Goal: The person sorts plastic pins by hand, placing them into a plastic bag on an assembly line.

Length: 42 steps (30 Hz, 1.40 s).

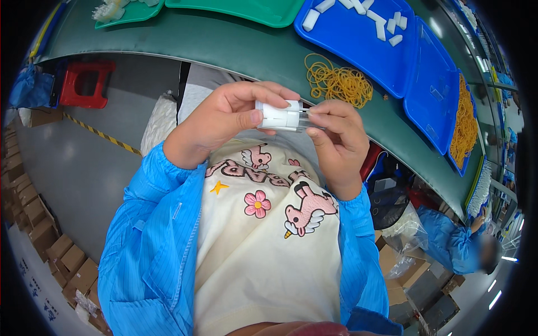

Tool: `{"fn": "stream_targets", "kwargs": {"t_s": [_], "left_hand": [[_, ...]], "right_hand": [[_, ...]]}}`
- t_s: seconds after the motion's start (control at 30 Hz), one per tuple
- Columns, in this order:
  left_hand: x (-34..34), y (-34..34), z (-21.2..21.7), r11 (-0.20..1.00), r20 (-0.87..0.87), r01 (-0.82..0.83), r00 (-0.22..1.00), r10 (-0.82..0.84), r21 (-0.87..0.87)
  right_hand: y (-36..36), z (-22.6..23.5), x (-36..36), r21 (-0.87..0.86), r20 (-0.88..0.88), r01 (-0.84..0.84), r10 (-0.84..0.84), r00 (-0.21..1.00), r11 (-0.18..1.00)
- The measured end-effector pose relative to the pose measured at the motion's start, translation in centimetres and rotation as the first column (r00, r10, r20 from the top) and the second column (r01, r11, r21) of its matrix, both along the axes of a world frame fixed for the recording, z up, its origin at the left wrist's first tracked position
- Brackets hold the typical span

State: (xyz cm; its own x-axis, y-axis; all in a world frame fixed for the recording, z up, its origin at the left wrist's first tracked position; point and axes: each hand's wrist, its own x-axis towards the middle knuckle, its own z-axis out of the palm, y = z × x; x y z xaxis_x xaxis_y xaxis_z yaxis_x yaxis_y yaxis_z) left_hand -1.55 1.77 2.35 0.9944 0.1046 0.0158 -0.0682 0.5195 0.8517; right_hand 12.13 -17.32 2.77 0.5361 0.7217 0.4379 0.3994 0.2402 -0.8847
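Between my two hands, in front of my chest and by the bench's near edge, is a small bundle of white cylindrical pieces (276, 119). My left hand (227, 112) is closed around the bundle, with the thumb on its near side and the fingers over the top. Clear, thin tube-like parts (304, 121) stick out from the bundle's right end. My right hand (343, 137) pinches these clear parts between thumb and fingers. How the clear parts join the white ones is too small to tell. A loose pile of yellow rubber bands (339, 83) lies on the bench just beyond my right hand.
A blue tray (353, 47) with several white pieces stands at the back of the green bench (246, 50). Right of it are another blue tray (428, 95) and a heap of rubber bands (464, 126). Green trays (241, 11), a red stool (87, 84) and a co-worker (459, 243) also show.
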Motion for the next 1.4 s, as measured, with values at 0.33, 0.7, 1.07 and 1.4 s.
{"fn": "stream_targets", "kwargs": {"t_s": [0.33, 0.7, 1.07, 1.4], "left_hand": [[0.6, -1.3, -0.7, 0.989, 0.095, -0.140, 0.986, 0.136, 0.037], [1.7, -2.9, -2.0, 0.970, 0.204, -0.228, 0.949, 0.242, -0.088], [0.3, -1.1, -0.1, 0.944, -0.019, -0.289, 0.957, 0.290, -0.158], [-0.2, 1.8, -1.7, 0.938, 0.103, -0.147, 0.977, 0.187, -0.315]], "right_hand": [[0.9, -0.3, -1.0, 0.049, -0.321, 0.148, -0.124, 0.939, 0.988], [1.9, 0.1, -2.6, 0.137, -0.340, 0.072, -0.022, 0.940, 0.988], [-3.6, 1.7, 8.7, 0.026, 0.465, 0.579, -0.523, 0.714, 0.815], [-17.4, 3.6, 18.4, -0.455, 0.627, 0.597, -0.238, 0.742, 0.661]]}}
